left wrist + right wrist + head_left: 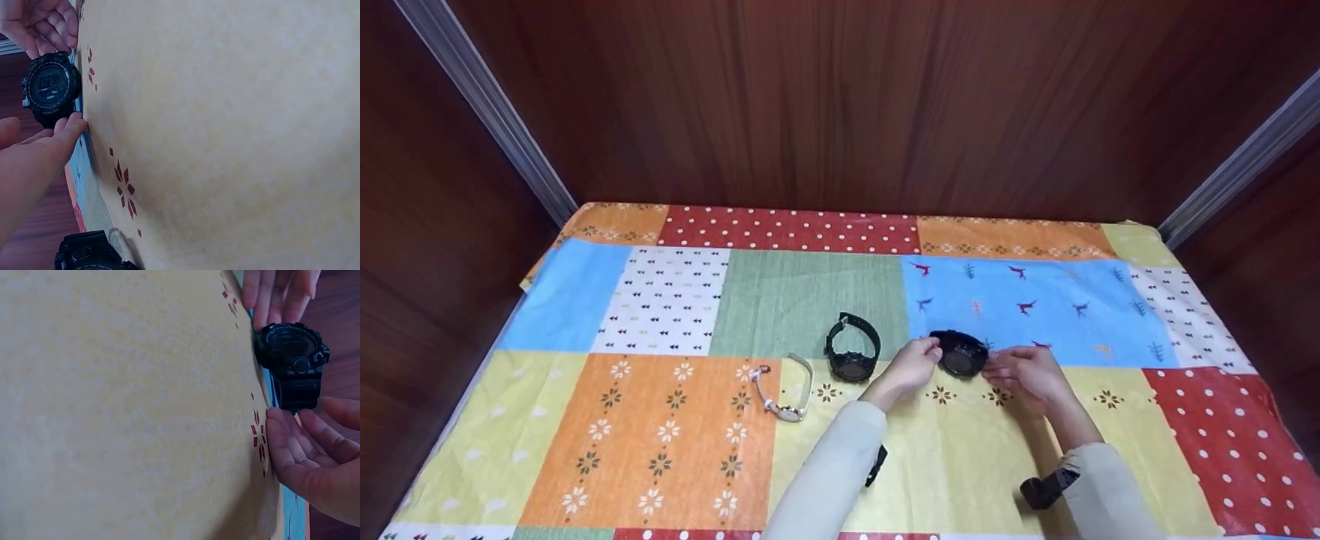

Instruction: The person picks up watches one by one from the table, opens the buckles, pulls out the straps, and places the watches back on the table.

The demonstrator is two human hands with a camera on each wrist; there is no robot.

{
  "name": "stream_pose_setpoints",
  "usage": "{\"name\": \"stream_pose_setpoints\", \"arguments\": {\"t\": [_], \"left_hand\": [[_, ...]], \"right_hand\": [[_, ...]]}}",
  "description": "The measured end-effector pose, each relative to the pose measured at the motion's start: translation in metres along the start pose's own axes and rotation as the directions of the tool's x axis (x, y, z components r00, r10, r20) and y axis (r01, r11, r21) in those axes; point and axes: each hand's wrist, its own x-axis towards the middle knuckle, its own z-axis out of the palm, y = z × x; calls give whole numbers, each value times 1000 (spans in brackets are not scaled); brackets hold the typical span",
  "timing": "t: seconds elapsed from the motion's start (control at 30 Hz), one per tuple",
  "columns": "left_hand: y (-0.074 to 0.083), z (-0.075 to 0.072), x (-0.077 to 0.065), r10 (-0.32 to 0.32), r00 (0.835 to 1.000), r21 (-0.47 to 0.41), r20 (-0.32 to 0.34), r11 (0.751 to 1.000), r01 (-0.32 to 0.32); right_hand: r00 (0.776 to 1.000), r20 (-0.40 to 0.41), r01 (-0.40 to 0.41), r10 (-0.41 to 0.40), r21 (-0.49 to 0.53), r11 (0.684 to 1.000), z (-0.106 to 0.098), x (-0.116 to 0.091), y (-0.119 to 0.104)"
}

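Observation:
A black digital watch (960,356) with a round face stands on the cloth between both hands. From its left side, my left hand (911,364) touches it with extended fingertips; the left wrist view shows the thumb apart from the watch (50,84). My right hand (1030,373) is at the opposite side, its fingertips at the strap end of the watch (292,349) and its palm turned partly up. A second black watch (853,366) stands left of the left hand, its strap looped behind. Farther left lies a pale-strapped watch (787,412).
Part of a black strap (876,465) shows beside the left sleeve (832,465), which hides the rest. A colourful patchwork cloth (660,442) covers the table. Brown wooden panels (840,97) rise behind and at both sides. A small black device (1042,491) is on the right wrist.

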Motion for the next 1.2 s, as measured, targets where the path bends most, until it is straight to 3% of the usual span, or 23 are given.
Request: {"name": "stream_pose_setpoints", "arguments": {"t": [0.1,0.13,0.33,0.43,0.57,0.77,0.93,1.0,1.07,1.2], "left_hand": [[7,-6,-9,9,1000,-14,-7,1000,-9],[16,-12,-17,-6,1000,-39,3,999,6],[99,-53,-72,-100,995,-122,-5,988,99],[119,-62,-85,-72,996,-114,-55,991,66],[126,-68,-92,-54,995,-101,-81,994,45],[134,-79,-99,-105,991,-211,-80,974,86],[141,-92,-102,-176,980,-319,-89,937,139],[143,-97,-104,-197,976,-382,-90,912,149],[145,-103,-107,-213,973,-437,-91,886,153],[147,-113,-112,-225,968,-480,-114,865,145]], "right_hand": [[1000,16,-4,4,14,1000,1,-1,1],[1000,19,-4,3,18,1000,1,-1,1],[1000,23,-2,1,26,1000,2,-2,2],[1000,17,-1,0,30,1000,3,-2,2],[1000,25,5,-6,43,999,7,-2,-2],[998,59,10,-12,40,999,23,-15,-24],[997,56,51,-51,11,999,50,-33,-53],[997,46,67,-67,-7,998,60,-38,-63],[997,33,73,-73,-11,997,67,-39,-69],[996,42,81,-80,-13,997,79,-39,-76]]}}
